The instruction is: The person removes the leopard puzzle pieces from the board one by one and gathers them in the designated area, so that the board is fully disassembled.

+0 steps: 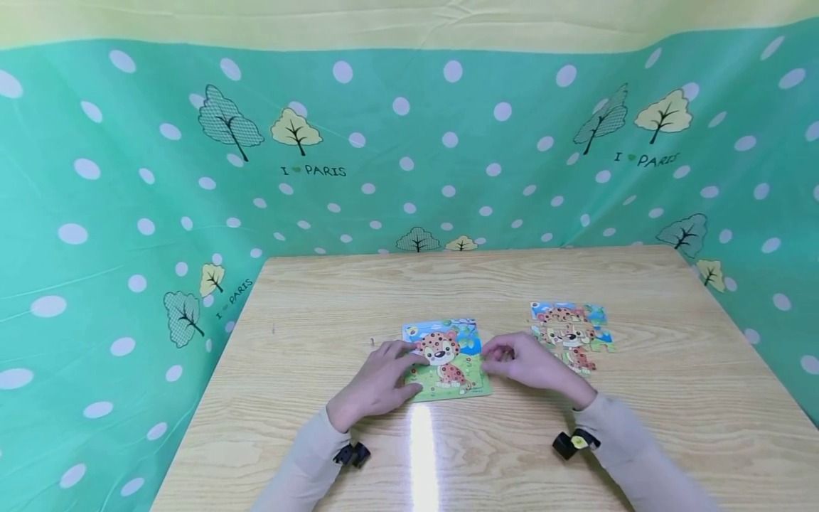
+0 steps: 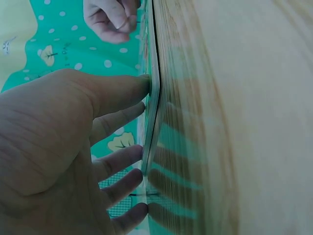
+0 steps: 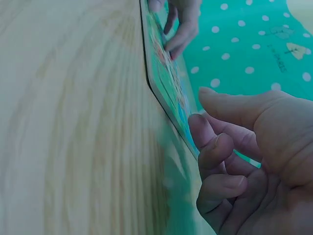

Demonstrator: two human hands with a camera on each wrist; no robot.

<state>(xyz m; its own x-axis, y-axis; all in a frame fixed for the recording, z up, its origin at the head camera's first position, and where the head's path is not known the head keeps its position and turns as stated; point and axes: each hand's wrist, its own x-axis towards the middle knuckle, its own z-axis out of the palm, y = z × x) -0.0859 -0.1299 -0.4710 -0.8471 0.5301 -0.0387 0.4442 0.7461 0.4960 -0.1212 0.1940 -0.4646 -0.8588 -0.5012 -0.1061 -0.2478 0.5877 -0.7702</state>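
Note:
A thin board (image 1: 457,380) with a cartoon leopard on grass lies flat near the middle of the table. My left hand (image 1: 379,377) rests on its left side with fingers spread; in the left wrist view the thumb (image 2: 122,92) and fingertips touch the board's edge and top. By the board's right edge is my right hand (image 1: 530,361). Its fingers (image 3: 215,152) are loosely curled, the thumb stands apart from them, and no object shows between them. Behind the right hand, a group of jigsaw pieces (image 1: 572,334) forms a similar leopard picture, partly covered by that hand.
The wooden table (image 1: 358,291) stands against a green dotted cloth (image 1: 384,142) that hangs behind it and along both sides. Dark straps with small black devices (image 1: 565,445) sit on both wrists. A bright light reflection lies on the tabletop below the board.

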